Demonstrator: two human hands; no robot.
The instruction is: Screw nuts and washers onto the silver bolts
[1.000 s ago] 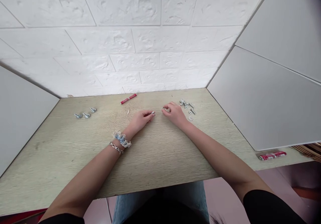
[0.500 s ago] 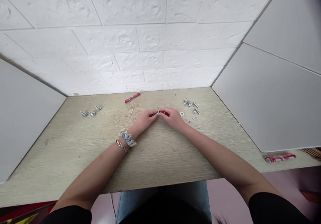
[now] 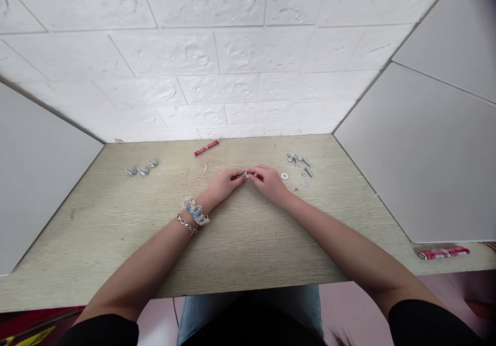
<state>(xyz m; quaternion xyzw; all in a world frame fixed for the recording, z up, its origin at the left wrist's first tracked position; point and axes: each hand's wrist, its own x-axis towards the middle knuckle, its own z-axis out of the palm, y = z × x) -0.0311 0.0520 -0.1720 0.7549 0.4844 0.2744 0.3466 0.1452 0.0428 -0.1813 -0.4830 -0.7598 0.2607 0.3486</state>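
Observation:
A small silver bolt (image 3: 242, 175) lies between the fingertips of my two hands, just above the table. My left hand (image 3: 222, 186) is closed in a pinch on it from the left. From the right, my right hand (image 3: 269, 184) pinches the bolt's other end; whether a nut or washer sits there is too small to tell. A flat washer (image 3: 284, 176) rests close beside my right hand, with a toothed-looking washer (image 3: 304, 183) a little farther right. Several loose bolts and nuts (image 3: 296, 159) lie in a cluster beyond them. On the left, three bolts fitted with washers (image 3: 142, 171) stand head-down.
The wooden table (image 3: 248, 242) meets a white brick-patterned wall (image 3: 240, 88) at the back. White panels rise at the left (image 3: 42, 181) and right (image 3: 426, 155). A red wrapped roll (image 3: 206, 147) lies near the wall, another red roll (image 3: 444, 253) by the right front edge.
The camera view has shifted slightly. Both hands keep their pinch at the same spot, and a little more of the bolt's shank shows between the fingers.

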